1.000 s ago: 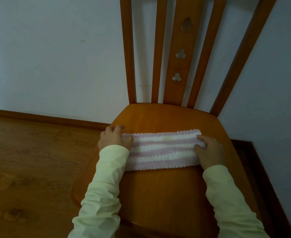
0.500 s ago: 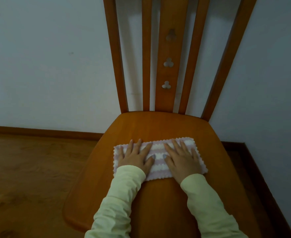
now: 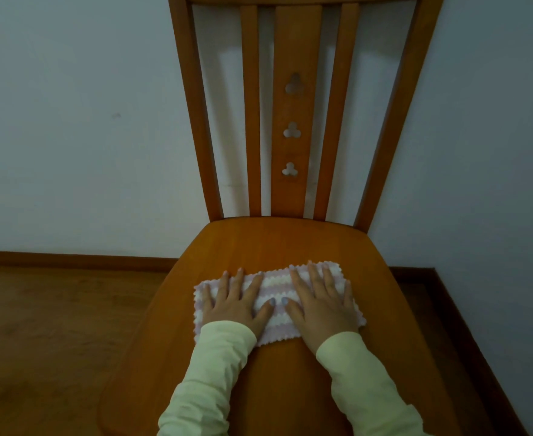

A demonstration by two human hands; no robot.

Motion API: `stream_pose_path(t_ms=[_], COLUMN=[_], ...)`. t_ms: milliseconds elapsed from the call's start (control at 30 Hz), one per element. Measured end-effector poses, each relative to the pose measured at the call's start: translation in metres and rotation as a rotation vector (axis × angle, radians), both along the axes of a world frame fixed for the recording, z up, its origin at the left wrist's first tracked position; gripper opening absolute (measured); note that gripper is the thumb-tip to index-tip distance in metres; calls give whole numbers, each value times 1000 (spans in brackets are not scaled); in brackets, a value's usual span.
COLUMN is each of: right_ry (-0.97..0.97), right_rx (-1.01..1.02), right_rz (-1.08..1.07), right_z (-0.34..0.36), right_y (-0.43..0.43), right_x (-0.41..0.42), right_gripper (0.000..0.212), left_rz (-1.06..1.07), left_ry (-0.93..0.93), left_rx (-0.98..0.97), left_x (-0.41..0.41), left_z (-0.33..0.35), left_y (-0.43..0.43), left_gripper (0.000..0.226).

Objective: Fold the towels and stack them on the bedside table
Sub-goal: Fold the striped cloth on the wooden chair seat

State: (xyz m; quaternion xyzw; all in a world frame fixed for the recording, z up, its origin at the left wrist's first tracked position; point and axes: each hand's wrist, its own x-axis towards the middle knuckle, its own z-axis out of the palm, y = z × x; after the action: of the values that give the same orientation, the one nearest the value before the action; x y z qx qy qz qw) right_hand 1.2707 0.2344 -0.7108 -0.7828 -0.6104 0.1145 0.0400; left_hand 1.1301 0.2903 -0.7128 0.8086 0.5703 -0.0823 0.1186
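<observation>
Pink-and-white striped towel [image 3: 276, 305] on wooden chair seat [image 3: 274, 243], left hand [image 3: 236, 305] and right hand [image 3: 320, 302] pressing it — fingers flat, spread.

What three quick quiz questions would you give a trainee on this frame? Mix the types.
1. True or false: the left hand and the right hand both lie flat on the striped towel.
2. The towel lies on: A) the floor, B) the chair seat, C) a bedside table.
3. How many clover cutouts does the middle back slat show?
Key: 1 true; 2 B; 3 three.
</observation>
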Motion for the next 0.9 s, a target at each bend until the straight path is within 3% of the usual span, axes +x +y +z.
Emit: stream_pose_path(t_ms=[67,133,267,400,533,733,900], right_ry=[6,17,30,73,253,386,434], right_rx=[-18,-41,-40,40,220,136,59], right_rz=[46,46,19,25,48,119,160], right_z=[-3,-7,-2,8,17,21,20], right_y=[-1,-1,-1,-7,-16,-19,-27], right_x=[-4,-3,3,7,1,-5,4], right_gripper=[89,94,63,54,38,33,47], left_rz=[9,15,23,95,194,444,601], left_ry=[-5,-13,-17,-28,-25,-278,-808], left_rx=[-2,-1,-15,-4,-116,-236,-401], left_x=[0,0,-4,-11,-16,-9,-10], left_z=[0,1,12,28,41,42,44], left_y=[0,-1,-2,-1,-1,-3,-8], left_gripper=[62,59,52,52,55,61,60])
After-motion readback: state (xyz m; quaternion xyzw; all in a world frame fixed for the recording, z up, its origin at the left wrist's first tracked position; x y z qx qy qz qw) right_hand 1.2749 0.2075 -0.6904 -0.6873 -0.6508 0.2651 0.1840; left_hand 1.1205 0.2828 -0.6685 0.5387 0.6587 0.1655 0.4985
